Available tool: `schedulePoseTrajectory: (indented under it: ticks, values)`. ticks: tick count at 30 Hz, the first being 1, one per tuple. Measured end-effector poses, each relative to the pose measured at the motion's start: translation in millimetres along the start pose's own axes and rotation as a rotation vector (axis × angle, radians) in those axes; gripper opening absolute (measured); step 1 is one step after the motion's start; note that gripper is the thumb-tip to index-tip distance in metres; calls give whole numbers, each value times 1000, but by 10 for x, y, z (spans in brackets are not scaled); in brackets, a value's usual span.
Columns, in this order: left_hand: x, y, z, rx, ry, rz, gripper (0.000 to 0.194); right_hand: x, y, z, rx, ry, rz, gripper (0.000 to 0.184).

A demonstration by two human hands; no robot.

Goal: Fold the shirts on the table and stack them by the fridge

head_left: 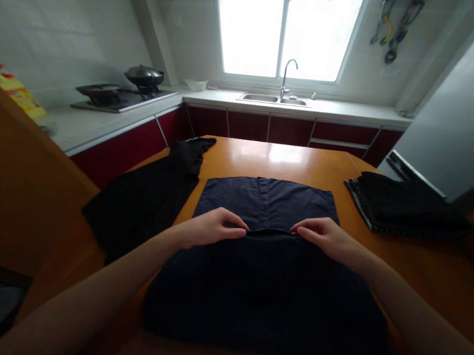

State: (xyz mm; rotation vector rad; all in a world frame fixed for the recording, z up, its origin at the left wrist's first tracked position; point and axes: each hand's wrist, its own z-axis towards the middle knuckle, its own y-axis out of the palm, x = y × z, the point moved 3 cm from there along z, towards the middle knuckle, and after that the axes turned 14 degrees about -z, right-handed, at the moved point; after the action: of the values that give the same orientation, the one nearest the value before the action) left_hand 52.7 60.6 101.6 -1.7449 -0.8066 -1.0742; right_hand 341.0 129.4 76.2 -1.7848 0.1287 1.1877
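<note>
A dark navy garment [264, 290] lies spread on the wooden table in front of me, its exact kind unclear. A raised edge or fold of its cloth runs across the middle, and a seam goes up the centre of the far part. My left hand [215, 228] pinches this edge left of centre between thumb and fingers. On the other side, my right hand [322, 236] pinches the same edge, its fingertips partly hidden by the cloth. Both forearms reach in over the near part of the garment.
Black clothing [148, 199] lies loosely on the table's left, and a folded dark stack [407, 207] on its right. Beyond the orange-brown table [268, 153] are a sink [261, 98], a stove with a lidded wok [144, 76], and a grey fridge [464, 105] at right.
</note>
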Motion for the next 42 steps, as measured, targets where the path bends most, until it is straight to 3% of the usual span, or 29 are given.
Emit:
schedulePoseTrajectory:
  ticks: [3,6,10,12,14,17,20,24,30,36,42]
  values:
    - [48,14,-5,47,58,-85,27,33,44,31,108,93,40,25]
    - [130,57,-71,132,201,-82,19,-33,58,-24,161,85,116,32]
    - [171,201,-282,292,330,21,54,-238,54,-256,278,-61,5,39]
    - [148,313,-429,311,409,137,54,-346,95,-439,368,-196,-147,34]
    - [96,445,-598,275,537,291,42,-425,197,-649,412,-381,-291,32]
    - [-34,655,-855,137,731,509,38,-453,430,-954,333,-641,-465,35]
    - [-168,819,-1037,9,800,643,42,-402,620,-1153,231,-724,-578,36]
    - [-240,887,-1083,37,733,603,40,-335,692,-1196,227,-631,-551,36]
    - [-252,823,-963,69,586,358,27,-312,637,-1095,249,-473,-413,18]
    - [-238,719,-780,135,244,160,21,-295,617,-902,160,-174,-282,17]
    - [-310,733,-607,234,126,197,26,-198,679,-662,222,33,-258,13]
